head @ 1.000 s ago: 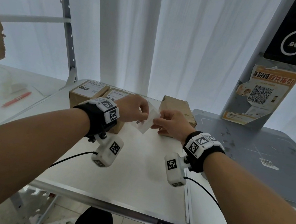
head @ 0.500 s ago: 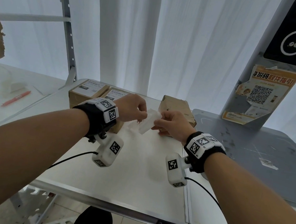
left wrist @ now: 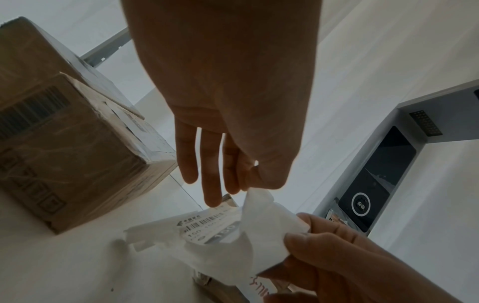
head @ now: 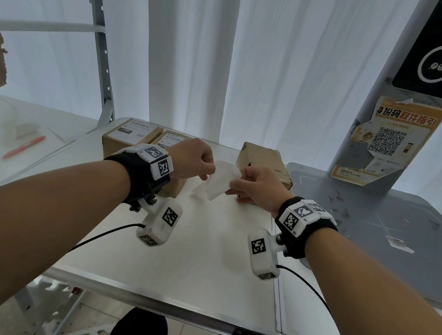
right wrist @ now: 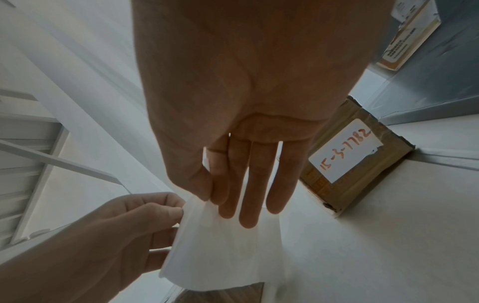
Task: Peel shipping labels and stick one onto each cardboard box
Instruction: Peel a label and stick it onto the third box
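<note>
Above the white table (head: 199, 264), both hands hold one white label sheet (head: 219, 181) between them. My left hand (head: 207, 171) pinches its upper corner (left wrist: 255, 192) with thumb and forefinger. My right hand (head: 236, 183) pinches the other edge (right wrist: 204, 199), its other fingers straight over the sheet (right wrist: 220, 256). The printed label face (left wrist: 212, 227) shows curled beneath a loose white layer. Two cardboard boxes (head: 129, 138) (head: 170, 142) with labels on top stand at the back left. A third box (head: 265, 159) stands behind my right hand, a handwritten white sticker (right wrist: 347, 151) on its side.
A grey platform (head: 377, 225) with an upright scanner post (head: 412, 109) adjoins the table on the right. A metal shelf frame (head: 100, 43) rises at the left, with a red pen (head: 23, 148) on the side surface. Curtains hang behind.
Both hands stay nearly in place. The sheet between them has bent and curled, and its layers have parted a little.
</note>
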